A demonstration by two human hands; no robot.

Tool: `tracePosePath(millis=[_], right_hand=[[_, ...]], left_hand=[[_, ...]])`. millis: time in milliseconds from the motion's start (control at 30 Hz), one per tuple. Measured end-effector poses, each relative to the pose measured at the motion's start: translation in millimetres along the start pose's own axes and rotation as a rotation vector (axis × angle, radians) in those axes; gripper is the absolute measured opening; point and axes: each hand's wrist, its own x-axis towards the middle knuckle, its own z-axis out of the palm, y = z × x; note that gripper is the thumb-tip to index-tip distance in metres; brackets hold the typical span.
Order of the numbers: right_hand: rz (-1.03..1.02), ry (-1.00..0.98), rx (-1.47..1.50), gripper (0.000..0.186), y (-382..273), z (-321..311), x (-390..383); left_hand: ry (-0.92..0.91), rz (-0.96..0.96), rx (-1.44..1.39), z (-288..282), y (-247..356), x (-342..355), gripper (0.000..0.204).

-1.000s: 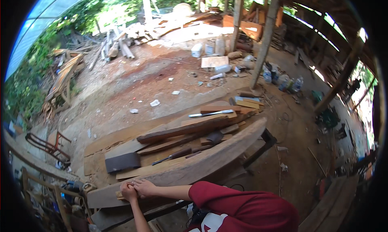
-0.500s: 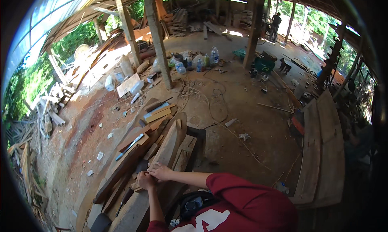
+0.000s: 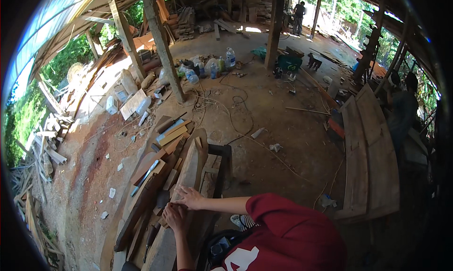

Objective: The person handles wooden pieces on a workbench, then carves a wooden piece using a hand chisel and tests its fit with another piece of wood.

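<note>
A long, thick wooden beam (image 3: 189, 169) runs away from me, and both my hands rest on its near part. My right hand (image 3: 189, 198) lies across the top with its fingers stretched out and apart. Just nearer, my left hand (image 3: 174, 217) has its fingers curled in at the beam's left edge, close to the right fingertips. Whatever sits between those left fingers is too small to make out. Left of the beam lie wooden offcuts (image 3: 172, 135), a long pale-blue tool (image 3: 145, 177) and a dark-handled tool (image 3: 152, 235).
Wide planks (image 3: 368, 158) lean at the right, beside a dim figure (image 3: 405, 108). Plastic bottles (image 3: 230, 57) and a cable (image 3: 241, 99) lie on the dirt floor beyond the beam. Posts (image 3: 163, 49) hold up the roof. Far off stand another person (image 3: 298, 18) and a dog (image 3: 314, 62).
My view has turned to the right, so the scene sits further left. My right hand's fingers have spread out on the beam; the left hand stays curled near it.
</note>
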Motion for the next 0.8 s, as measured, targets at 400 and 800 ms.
tracePosePath(millis=[400, 800], right_hand=[[-0.325, -0.138, 0.202, 0.067, -238, 63, 23], [-0.795, -0.208, 0.283, 0.066, -575, 131, 44]], left_hand=[[-0.017, -0.216, 0.108, -161, -145, -146, 0.039], [0.113, -0.730, 0.583, -354, -368, -323, 0.046]])
